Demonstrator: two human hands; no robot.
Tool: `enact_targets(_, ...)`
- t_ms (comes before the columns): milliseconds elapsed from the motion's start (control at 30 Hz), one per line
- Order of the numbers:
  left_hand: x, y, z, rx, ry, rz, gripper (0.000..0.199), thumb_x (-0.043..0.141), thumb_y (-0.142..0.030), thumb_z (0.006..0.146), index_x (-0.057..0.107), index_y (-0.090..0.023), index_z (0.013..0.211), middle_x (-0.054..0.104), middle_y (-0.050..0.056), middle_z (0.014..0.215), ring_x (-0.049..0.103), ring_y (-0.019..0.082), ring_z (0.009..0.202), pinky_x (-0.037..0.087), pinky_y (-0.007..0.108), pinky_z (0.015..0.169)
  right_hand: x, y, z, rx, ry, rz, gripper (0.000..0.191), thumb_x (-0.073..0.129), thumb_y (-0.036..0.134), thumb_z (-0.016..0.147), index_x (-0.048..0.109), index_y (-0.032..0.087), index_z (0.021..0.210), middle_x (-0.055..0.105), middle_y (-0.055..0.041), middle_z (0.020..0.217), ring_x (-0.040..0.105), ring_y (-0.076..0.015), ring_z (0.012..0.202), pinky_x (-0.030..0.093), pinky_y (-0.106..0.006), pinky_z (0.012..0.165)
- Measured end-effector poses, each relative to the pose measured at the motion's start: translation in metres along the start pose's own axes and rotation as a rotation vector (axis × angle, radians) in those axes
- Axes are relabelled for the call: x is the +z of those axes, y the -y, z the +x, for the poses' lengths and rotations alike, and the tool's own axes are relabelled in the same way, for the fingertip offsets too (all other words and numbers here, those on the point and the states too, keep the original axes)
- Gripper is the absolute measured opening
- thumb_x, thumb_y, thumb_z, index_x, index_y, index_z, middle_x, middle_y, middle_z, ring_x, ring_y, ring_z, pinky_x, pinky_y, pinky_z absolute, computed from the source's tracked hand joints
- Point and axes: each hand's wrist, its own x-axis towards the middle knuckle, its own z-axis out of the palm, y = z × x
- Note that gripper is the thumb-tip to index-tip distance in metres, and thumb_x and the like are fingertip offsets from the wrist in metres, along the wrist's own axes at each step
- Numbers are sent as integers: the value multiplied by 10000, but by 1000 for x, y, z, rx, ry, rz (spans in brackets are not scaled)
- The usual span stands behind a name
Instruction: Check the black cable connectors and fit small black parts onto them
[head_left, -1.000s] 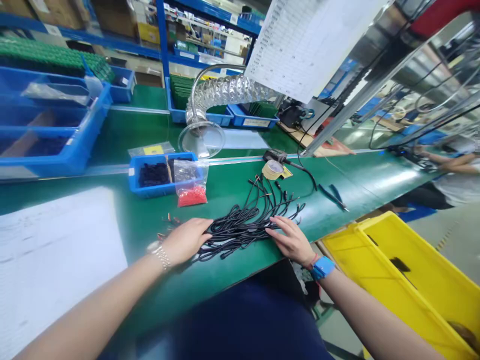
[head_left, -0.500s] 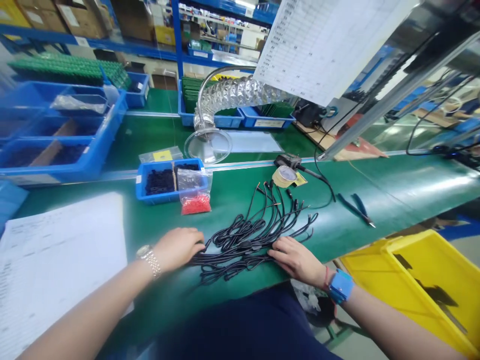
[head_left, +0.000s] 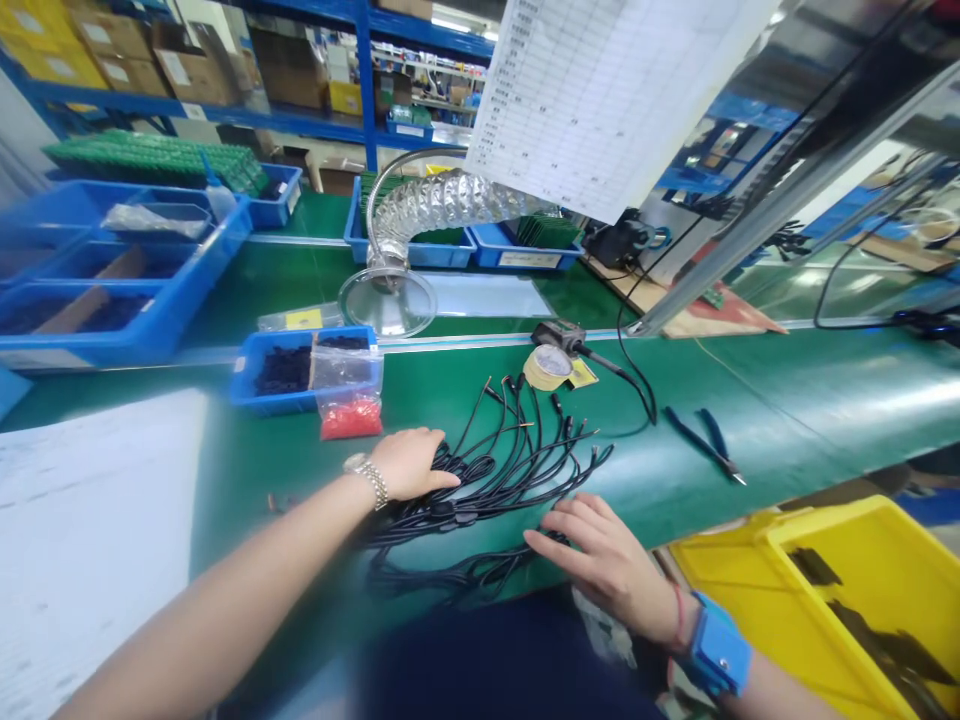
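A spread of black cables (head_left: 480,505) with coiled middles and loose ends lies on the green bench. My left hand (head_left: 412,465), with a metal watch at its wrist, is closed over the coiled part of the upper cables, thumb pointing right. A lower strand of black cables (head_left: 450,578) lies nearer my body, a little apart from the rest. At its right end my right hand (head_left: 600,560), wearing a blue wrist strap (head_left: 716,645), has its bent fingers on the cables; the thumb is hidden.
Beyond the cables are a blue bin (head_left: 281,370) of black parts, a bag of red pieces (head_left: 351,416), a tape roll (head_left: 549,367) and a magnifier lens (head_left: 388,302). Cutting pliers (head_left: 705,445) lie right, above a yellow crate (head_left: 765,540). Paper sheets (head_left: 97,520) lie left.
My left hand has moved right onto the cable coils. My right hand has come slightly nearer my body, and the lower cables have separated from the upper ones. The view has shifted.
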Motion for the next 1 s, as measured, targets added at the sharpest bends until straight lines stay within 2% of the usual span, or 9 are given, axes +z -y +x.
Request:
enact_targets(67, 6, -13, 10, -29, 28, 55, 593, 552, -525, 611, 511, -128, 1049, 570, 173, 985, 548, 335, 888, 435, 414, 704, 10, 4, -5, 69, -72, 10, 278, 384, 129, 829, 539, 198, 1050, 575, -82, 908, 469, -190, 874, 368, -376, 744)
enact_targets(167, 17, -26, 18, -61, 59, 80, 469, 586, -376, 579, 519, -132, 975, 581, 151, 908, 573, 313, 821, 445, 386, 664, 27, 1, -7, 116, -137, 35, 253, 435, 110, 809, 557, 206, 1009, 577, -72, 909, 465, -196, 887, 371, -388, 762)
enact_targets(333, 25, -27, 20, -117, 35, 91, 342, 493, -169, 589, 516, -146, 929, 572, 120, 892, 582, 255, 796, 437, 327, 668, 38, -15, -9, 164, -179, 110, 273, 452, 101, 796, 550, 213, 1024, 559, -79, 1015, 461, -214, 963, 367, -443, 839)
enact_targets(467, 1, -17, 8, -113, -39, 29, 289, 455, -157, 621, 504, -164, 906, 569, 80, 877, 563, 223, 804, 421, 302, 682, 33, -36, -21, 256, -305, 211, 308, 445, 119, 796, 518, 218, 1078, 536, -89, 1084, 462, -218, 1026, 368, -460, 890)
enact_targets(600, -46, -12, -21, -120, -118, -323, 295, 469, -197, 672, 485, -198, 967, 572, 13, 835, 541, 180, 728, 412, 278, 634, 28, -65, -36, 526, -429, 246, 202, 428, 182, 820, 565, 202, 966, 580, -88, 950, 539, -200, 901, 456, -379, 793)
enact_targets(700, -77, -15, -46, -195, -314, -709, 285, 540, -198, 652, 498, -199, 934, 556, -7, 797, 523, 159, 713, 412, 261, 631, 29, -76, -38, 604, -297, 255, 189, 415, 202, 829, 586, 203, 910, 590, -60, 842, 561, -170, 783, 478, -324, 726)
enact_targets(800, -91, -22, -63, -210, -457, -1075, 279, 549, -153, 615, 502, -177, 889, 500, -14, 673, 494, 126, 590, 417, 257, 562, 36, -73, -32, 509, -143, 185, 235, 394, 186, 836, 584, 212, 972, 564, -59, 877, 550, -148, 767, 475, -273, 679)
enact_targets(900, -87, -26, -71, -271, -449, -1249, 289, 523, -122, 632, 500, -182, 914, 471, -22, 641, 460, 97, 519, 407, 244, 506, 40, -70, -26, 385, -27, 14, 234, 388, 172, 841, 610, 200, 911, 548, -68, 854, 524, -151, 748, 446, -259, 631)
enact_targets(1000, -72, -23, -74, -336, -458, -1315, 189, 515, -185, 710, 512, -188, 899, 441, -34, 621, 421, 76, 480, 379, 225, 473, 36, -71, -25, 263, 36, -85, 237, 378, 160, 846, 609, 183, 888, 543, -71, 820, 495, -154, 726, 412, -265, 624)
